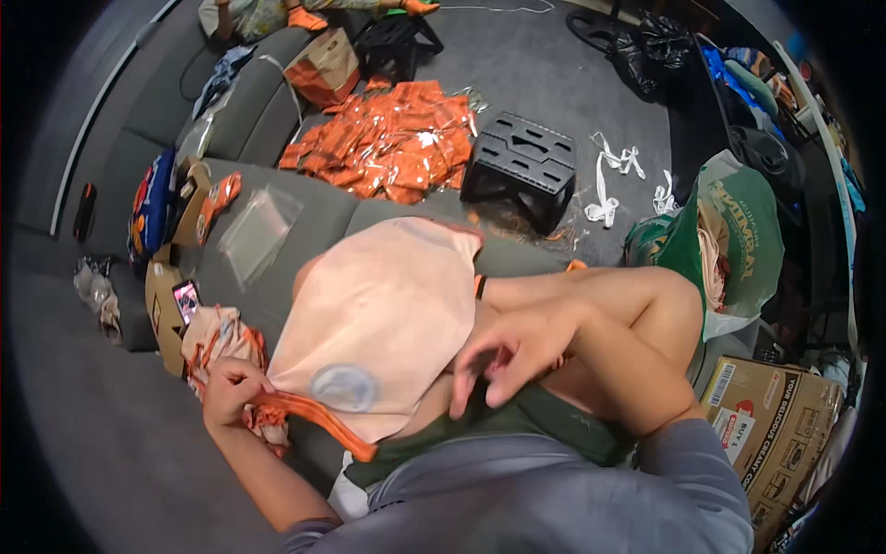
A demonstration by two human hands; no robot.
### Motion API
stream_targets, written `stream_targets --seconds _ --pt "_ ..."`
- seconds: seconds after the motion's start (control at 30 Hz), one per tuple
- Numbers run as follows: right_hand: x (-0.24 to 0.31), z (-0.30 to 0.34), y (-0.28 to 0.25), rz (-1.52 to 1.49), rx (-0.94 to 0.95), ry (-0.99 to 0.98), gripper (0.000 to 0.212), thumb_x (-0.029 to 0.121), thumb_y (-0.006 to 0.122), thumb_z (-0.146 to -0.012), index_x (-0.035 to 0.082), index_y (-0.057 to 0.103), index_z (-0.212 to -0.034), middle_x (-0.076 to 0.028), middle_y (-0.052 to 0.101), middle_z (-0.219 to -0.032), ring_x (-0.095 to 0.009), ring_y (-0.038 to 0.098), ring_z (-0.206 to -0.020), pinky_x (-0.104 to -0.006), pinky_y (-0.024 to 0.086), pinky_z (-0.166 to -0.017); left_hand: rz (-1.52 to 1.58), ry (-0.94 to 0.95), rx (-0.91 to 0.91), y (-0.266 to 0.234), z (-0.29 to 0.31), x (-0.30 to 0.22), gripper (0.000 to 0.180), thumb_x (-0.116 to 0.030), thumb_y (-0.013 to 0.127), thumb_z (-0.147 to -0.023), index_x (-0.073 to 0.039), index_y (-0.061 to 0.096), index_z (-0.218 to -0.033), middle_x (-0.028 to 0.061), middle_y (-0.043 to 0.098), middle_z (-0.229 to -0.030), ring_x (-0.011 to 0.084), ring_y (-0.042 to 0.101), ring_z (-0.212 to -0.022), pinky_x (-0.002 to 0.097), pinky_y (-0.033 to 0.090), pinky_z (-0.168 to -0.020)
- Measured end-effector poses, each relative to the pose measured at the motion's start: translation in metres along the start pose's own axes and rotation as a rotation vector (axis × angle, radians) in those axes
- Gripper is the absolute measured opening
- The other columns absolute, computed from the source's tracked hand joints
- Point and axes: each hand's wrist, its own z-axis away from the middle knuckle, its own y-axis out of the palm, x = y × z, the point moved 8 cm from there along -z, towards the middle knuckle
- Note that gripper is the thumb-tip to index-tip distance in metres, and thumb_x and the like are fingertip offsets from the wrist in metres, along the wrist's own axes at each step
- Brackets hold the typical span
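Note:
A peach cloth piece [392,291] with a round grey-blue print is spread over my lap and the sofa edge. Orange trim [323,420] runs along its near left side. My left hand [231,392] is closed on the cloth's left corner, pinching it at the trim. Above the cloth's right edge is my right hand [517,355], its fingers curled but apart, with nothing visible in them. More peach cloth with orange edging [221,342] lies bunched just beyond my left hand.
Orange plastic-wrapped packets [388,138] are heaped beyond the sofa. A black folding stool [524,157] stands right of them. Clear plastic sleeves [257,238] and a phone [185,301] are at left. At right are a green bag [743,231] and a cardboard box [775,434]. Another person's feet [305,18] show far off.

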Motion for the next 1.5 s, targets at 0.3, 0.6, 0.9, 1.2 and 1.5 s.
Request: stream_targets --seconds 0.3,0.6,0.9,1.2,1.5 --pt "-0.066 0.071 -0.126 0.177 -1.204 0.316 0.026 0.02 0.068 -0.085 0.007 0.063 -0.107 0.001 0.062 -0.076 -0.002 0.042 -0.048 -0.0194 0.03 -0.039 -0.328 -0.297 -0.607 -0.037 0.035 0.062 0.021 -0.019 0.061 -0.09 0.002 0.066 -0.092 0.0029 0.064 -0.084 0.0103 0.057 -0.078 0.0252 0.044 -0.071" --pt "-0.067 0.06 -0.116 0.139 -1.273 0.198 0.028 0.014 0.071 -0.083 0.003 0.061 -0.107 0.001 0.058 -0.077 -0.004 0.047 -0.054 -0.0197 0.036 -0.044 -0.712 0.378 -0.285 0.081 -0.089 -0.101 0.016 -0.011 0.064 -0.081 0.0 0.065 -0.093 0.0121 0.063 -0.087 0.0226 0.061 -0.083 0.0313 0.047 -0.078" --pt "0.091 0.078 -0.119 0.496 -1.344 -0.371 0.026 0.003 0.072 -0.078 -0.001 0.059 -0.1 -0.005 0.065 -0.093 -0.01 0.063 -0.087 -0.023 0.05 -0.076 -0.427 0.512 0.077 0.124 -0.239 -0.163 0.024 -0.021 0.067 -0.082 -0.002 0.066 -0.096 0.0059 0.063 -0.082 0.0155 0.058 -0.082 0.0288 0.047 -0.07" --pt "0.099 0.116 -0.183 0.28 -1.487 -0.237 0.027 0.012 0.071 -0.081 0.003 0.059 -0.104 -0.005 0.064 -0.089 -0.005 0.052 -0.059 -0.0209 0.04 -0.048 -0.173 0.194 0.282 0.161 -0.31 -0.129 0.022 -0.021 0.069 -0.085 -0.004 0.064 -0.098 -0.0029 0.06 -0.08 0.0058 0.053 -0.067 0.023 0.043 -0.058" --pt "0.02 0.076 -0.223 -0.057 -1.096 -0.236 0.024 0.012 0.068 -0.081 0.005 0.06 -0.103 -0.001 0.064 -0.086 -0.004 0.049 -0.059 -0.0215 0.038 -0.05 0.225 0.012 0.413 0.148 -0.34 -0.095 0.016 -0.02 0.068 -0.087 -0.006 0.063 -0.091 -0.003 0.061 -0.081 0.0058 0.054 -0.072 0.0221 0.043 -0.064"
